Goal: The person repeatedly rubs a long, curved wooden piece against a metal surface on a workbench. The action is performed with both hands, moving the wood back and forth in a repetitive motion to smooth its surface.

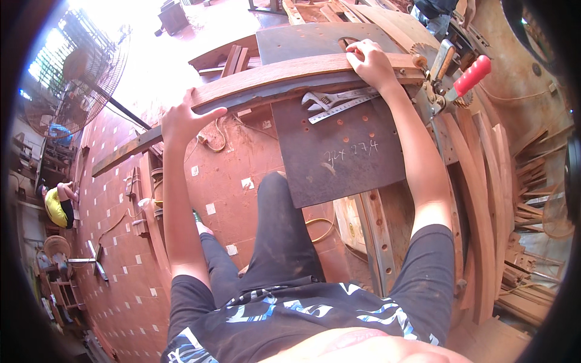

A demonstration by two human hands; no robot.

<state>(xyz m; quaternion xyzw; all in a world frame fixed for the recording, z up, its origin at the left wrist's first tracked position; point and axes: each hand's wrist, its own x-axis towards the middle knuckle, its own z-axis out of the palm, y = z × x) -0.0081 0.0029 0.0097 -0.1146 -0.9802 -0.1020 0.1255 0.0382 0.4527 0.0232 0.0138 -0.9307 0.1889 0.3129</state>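
A long, slightly curved wooden board (278, 71) lies across in front of me, along a dark strip-like jig (266, 95). My left hand (183, 124) grips the board's left end, thumb stretched along the near side and fingers mostly hidden behind it. Toward the right end, my right hand (370, 63) is bent over the board's top edge, fingers curled on its far side. Just right of that hand, a toggle clamp with a red handle (472, 75) stands at the board's end. An adjustable wrench (321, 101) and a steel ruler (342, 109) lie on the dark metal table (345, 172).
A toothed round saw blade (425, 51) shows behind the clamp. Curved wooden pieces (478, 199) stand at my right. A large fan (75, 78) is at far left, and a person in a yellow top (55, 209) sits low beyond the tiled floor (130, 266).
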